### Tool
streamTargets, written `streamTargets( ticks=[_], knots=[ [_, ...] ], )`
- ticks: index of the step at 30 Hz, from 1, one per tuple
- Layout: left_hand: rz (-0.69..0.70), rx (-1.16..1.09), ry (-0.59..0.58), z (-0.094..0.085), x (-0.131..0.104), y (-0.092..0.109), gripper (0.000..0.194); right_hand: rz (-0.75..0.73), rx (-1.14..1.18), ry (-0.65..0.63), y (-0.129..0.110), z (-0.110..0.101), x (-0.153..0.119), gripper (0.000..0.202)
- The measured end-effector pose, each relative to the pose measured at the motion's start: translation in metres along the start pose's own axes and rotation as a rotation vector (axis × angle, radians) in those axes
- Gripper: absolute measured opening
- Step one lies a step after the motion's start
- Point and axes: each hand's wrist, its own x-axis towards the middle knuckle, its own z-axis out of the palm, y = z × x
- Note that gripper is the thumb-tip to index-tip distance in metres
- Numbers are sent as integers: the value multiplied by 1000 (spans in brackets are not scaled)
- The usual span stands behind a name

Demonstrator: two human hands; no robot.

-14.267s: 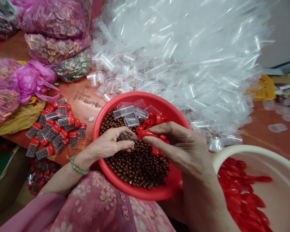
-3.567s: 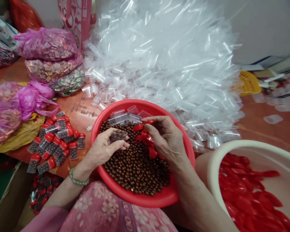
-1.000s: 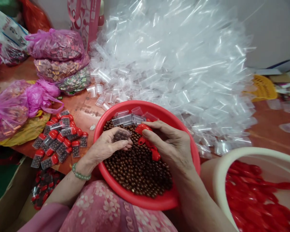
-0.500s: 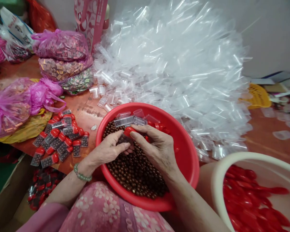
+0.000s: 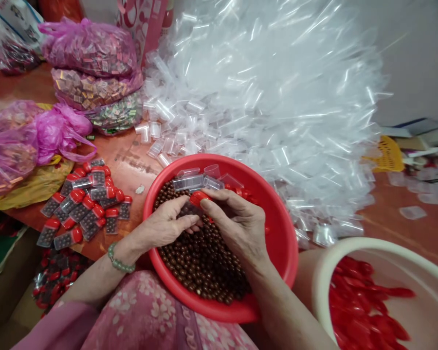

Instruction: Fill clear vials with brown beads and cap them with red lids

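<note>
Over a red basin point(image 5: 277, 272) of small brown balls point(image 5: 200, 262), both hands meet at one small clear container. My left hand point(image 5: 168, 221) is closed around its body, which the fingers partly hide. A red cap point(image 5: 198, 198) sits at the container's upper end, pinched between thumb and fingers of my right hand point(image 5: 237, 218). Whether the cap is fully seated I cannot tell. Behind the hands, several empty clear containers point(image 5: 188, 182) lie in the basin, beside loose red caps point(image 5: 246, 194) at its far right.
Filled, red-capped containers point(image 5: 83, 209) lie on the table at left, above a cardboard box point(image 5: 7, 287) holding more. A large heap of clear containers point(image 5: 270, 87) rises behind. A cream tub point(image 5: 323, 291) of red caps stands at right; pink bags point(image 5: 91, 48) sit at back left.
The view has shifted slightly, so the bags and filled containers appear further left. The hands keep the same hold on the container, and the red cap shows a little more.
</note>
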Motion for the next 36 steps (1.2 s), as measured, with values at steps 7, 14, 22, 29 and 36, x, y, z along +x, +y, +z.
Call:
streamTargets(
  ticks=[7,14,22,29,36],
  knots=[
    [40,120,17,0,0,-5,23,-52,-69,-21,4,1,-1,13],
    [65,268,71,-1,-3,-8,14,-44,-39,-30,3,4,0,8],
    [-42,145,40,2,-2,-1,8,-41,-46,-25,1,6,-4,5],
    [-29,-138,22,-1,-2,-4,27,-396,-457,-174,9,2,-6,50],
    [-69,-379,0,-1,2,-5,38,-599,-780,-120,14,11,-6,61]
  ],
)
